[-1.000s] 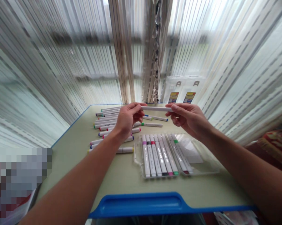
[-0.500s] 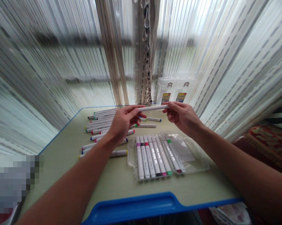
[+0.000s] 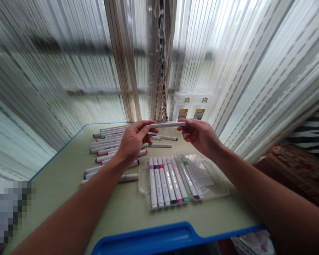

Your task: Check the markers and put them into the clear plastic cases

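Note:
Between my two hands a white marker (image 3: 167, 125) is held level above the table. My left hand (image 3: 135, 139) pinches its left end, and my right hand (image 3: 199, 134) grips the right end between thumb and fingers. Both ends are hidden by the fingers, so its colour does not show. Below lies an open clear plastic marker case (image 3: 220, 192) with white markers (image 3: 168, 184) side by side in its left half and two more (image 3: 191, 179) by the hinge. Several loose markers (image 3: 129, 177) lie in a rough row on the left, partly behind my left hand and forearm.
The pale table (image 3: 61, 198) has a blue edge with a moulded blue tray (image 3: 149, 238) at the front. Two clear cases (image 3: 181, 102) with yellow labels stand at the back by the string curtain (image 3: 90, 71). A patterned cloth (image 3: 297, 170) is at the right.
The whole view has swung to the right, so the table and its things sit further left. Both hands keep hold of the same marker, in nearly the same pose.

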Motion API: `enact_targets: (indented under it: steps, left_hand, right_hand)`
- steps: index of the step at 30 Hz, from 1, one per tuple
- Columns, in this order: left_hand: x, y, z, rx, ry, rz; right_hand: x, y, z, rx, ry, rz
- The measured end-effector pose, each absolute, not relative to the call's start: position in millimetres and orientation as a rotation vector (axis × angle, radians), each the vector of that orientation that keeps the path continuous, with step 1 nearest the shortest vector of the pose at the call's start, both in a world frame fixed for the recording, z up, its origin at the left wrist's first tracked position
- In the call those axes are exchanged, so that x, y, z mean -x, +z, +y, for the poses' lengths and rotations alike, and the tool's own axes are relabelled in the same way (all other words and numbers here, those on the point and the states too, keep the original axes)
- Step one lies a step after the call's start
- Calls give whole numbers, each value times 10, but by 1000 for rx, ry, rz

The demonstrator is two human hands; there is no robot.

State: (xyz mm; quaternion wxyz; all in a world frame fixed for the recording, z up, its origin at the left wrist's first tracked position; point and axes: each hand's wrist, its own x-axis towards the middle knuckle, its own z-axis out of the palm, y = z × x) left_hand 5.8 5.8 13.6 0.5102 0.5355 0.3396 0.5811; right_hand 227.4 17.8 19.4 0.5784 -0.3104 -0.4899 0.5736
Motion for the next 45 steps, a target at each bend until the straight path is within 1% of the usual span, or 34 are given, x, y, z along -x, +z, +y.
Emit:
enact_targets:
  steps: [10,21,28,40,45]
  left_hand:
    - [-66,131,61,-1399,1383,890]
    - [-72,155,-26,-1468,1252,776]
    - [-60,172,-37,-1512,1232,726]
    - [-65,221,-76,-1597,1184,744]
    - [-48,201,-61,-1586,1193,831]
  right_hand:
    - [-2265,168,197,761,1247,-1192]
    - [-2330,147,275,790,1247,-1100]
    - [-2330,159,272,797,1256,-1089]
    - [-2338,150,287,805,1254,-1093]
    - [-2336,143,280,793,1238,-1114]
